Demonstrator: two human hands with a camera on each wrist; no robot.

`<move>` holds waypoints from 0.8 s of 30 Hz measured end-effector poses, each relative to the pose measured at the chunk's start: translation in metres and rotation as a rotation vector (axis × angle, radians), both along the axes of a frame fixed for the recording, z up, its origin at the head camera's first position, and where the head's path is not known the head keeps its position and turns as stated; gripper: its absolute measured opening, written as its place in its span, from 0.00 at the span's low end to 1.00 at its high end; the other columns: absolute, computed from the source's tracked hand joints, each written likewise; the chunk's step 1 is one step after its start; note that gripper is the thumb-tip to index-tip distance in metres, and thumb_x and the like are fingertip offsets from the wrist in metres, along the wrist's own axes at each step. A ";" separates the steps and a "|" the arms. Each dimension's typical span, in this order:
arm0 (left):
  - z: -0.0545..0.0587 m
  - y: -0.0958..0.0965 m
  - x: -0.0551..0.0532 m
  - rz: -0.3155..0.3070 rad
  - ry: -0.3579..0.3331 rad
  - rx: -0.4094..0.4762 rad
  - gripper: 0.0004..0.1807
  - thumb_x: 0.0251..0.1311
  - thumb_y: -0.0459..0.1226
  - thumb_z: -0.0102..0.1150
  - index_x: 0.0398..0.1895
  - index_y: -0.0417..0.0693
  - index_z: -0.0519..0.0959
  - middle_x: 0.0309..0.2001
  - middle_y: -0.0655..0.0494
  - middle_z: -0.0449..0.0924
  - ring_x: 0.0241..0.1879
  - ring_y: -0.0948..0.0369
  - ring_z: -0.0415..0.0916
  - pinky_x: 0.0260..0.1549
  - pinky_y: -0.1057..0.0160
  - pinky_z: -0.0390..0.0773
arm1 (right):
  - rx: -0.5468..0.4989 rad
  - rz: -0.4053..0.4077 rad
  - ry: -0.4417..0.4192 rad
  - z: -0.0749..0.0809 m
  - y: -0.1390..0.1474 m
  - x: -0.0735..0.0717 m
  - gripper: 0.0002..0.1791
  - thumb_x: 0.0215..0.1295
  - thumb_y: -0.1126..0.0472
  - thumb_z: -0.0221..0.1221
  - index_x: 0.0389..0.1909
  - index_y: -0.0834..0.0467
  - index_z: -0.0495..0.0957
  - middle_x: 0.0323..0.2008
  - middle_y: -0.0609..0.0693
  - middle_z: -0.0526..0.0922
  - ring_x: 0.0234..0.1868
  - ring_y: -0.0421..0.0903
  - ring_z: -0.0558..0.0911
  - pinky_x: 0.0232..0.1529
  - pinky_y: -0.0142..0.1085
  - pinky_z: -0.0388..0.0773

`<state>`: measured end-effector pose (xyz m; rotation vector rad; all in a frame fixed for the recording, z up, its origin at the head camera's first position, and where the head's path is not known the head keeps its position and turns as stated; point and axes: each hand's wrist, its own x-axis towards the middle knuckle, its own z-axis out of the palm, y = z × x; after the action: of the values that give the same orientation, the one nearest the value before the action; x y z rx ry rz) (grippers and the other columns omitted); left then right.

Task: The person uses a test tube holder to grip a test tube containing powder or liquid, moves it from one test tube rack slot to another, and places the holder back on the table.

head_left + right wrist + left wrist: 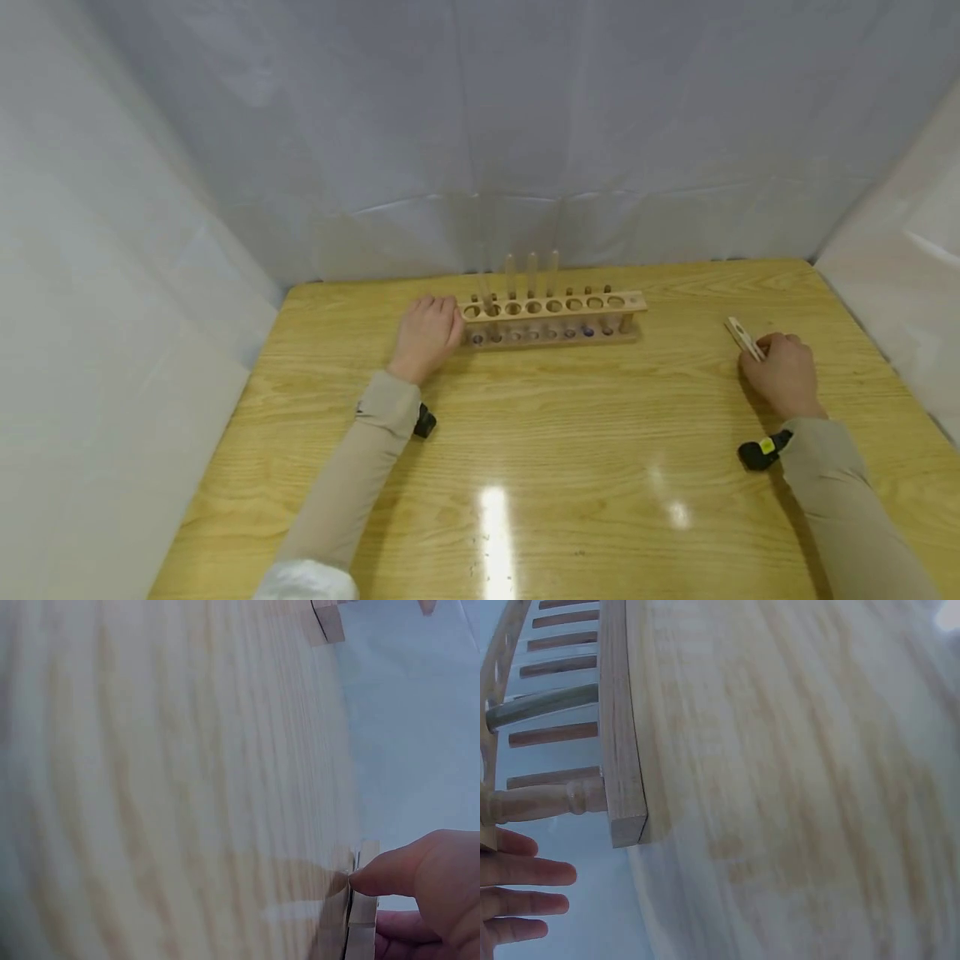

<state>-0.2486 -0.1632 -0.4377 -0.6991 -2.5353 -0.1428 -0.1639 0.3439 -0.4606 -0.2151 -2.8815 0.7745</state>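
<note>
Pale grey sheeting (375, 125) encloses a wood-grain table (570, 400) on the far, left and right sides. Wooden test tube rack (555, 316) stands upright at the far middle, long side across the table, holes facing up, so its whole row can be reached from the near side. Near its left end a clear glass tube (486, 292) sits slightly tilted in a hole; three other test tubes (532, 271) stand along the far side, rounded ends up, apparently inverted on pegs, presumably to drain.

Left hand (425, 335): placed at the rack's left end, fingers straight and narrowly spaced, reaching down beside the upper rail; thumb hidden, so whether it pinches the wood cannot be told. Judged purpose: steadying the rack. Right hand (786, 375): well apart, at the table's right; thumb and fingers pinch a wooden test tube clamp (742, 337), its free end pointing far-left. Held by one end, it leaves the other clear, probably for gripping glass.
</note>
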 end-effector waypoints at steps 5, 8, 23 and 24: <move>-0.005 -0.002 -0.004 -0.008 -0.034 0.023 0.20 0.72 0.39 0.33 0.30 0.41 0.76 0.26 0.45 0.79 0.29 0.48 0.75 0.34 0.52 0.76 | -0.006 -0.013 0.004 -0.003 0.002 -0.001 0.23 0.67 0.61 0.53 0.48 0.81 0.71 0.39 0.74 0.69 0.40 0.71 0.69 0.36 0.59 0.68; -0.004 -0.002 -0.004 0.003 -0.058 0.018 0.20 0.72 0.39 0.33 0.30 0.41 0.76 0.26 0.45 0.79 0.30 0.47 0.75 0.36 0.51 0.75 | -0.015 -0.021 0.006 -0.005 0.003 -0.002 0.23 0.67 0.62 0.52 0.48 0.81 0.70 0.39 0.74 0.69 0.40 0.71 0.69 0.37 0.60 0.68; 0.001 -0.001 -0.002 0.009 -0.146 -0.001 0.21 0.73 0.40 0.29 0.33 0.40 0.74 0.29 0.44 0.78 0.33 0.47 0.75 0.37 0.50 0.74 | -0.036 -0.017 0.006 -0.002 0.004 -0.001 0.20 0.66 0.64 0.51 0.46 0.80 0.71 0.39 0.74 0.70 0.38 0.69 0.70 0.34 0.56 0.68; 0.001 -0.001 -0.002 0.010 -0.149 -0.002 0.21 0.73 0.40 0.29 0.34 0.40 0.74 0.29 0.44 0.78 0.34 0.46 0.75 0.38 0.50 0.74 | -0.032 -0.014 0.001 -0.001 0.004 -0.001 0.20 0.66 0.64 0.51 0.46 0.80 0.71 0.39 0.74 0.70 0.38 0.69 0.70 0.33 0.55 0.68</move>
<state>-0.2507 -0.1644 -0.4370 -0.7002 -2.6804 -0.1963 -0.1654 0.3479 -0.4621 -0.2381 -2.8646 0.8188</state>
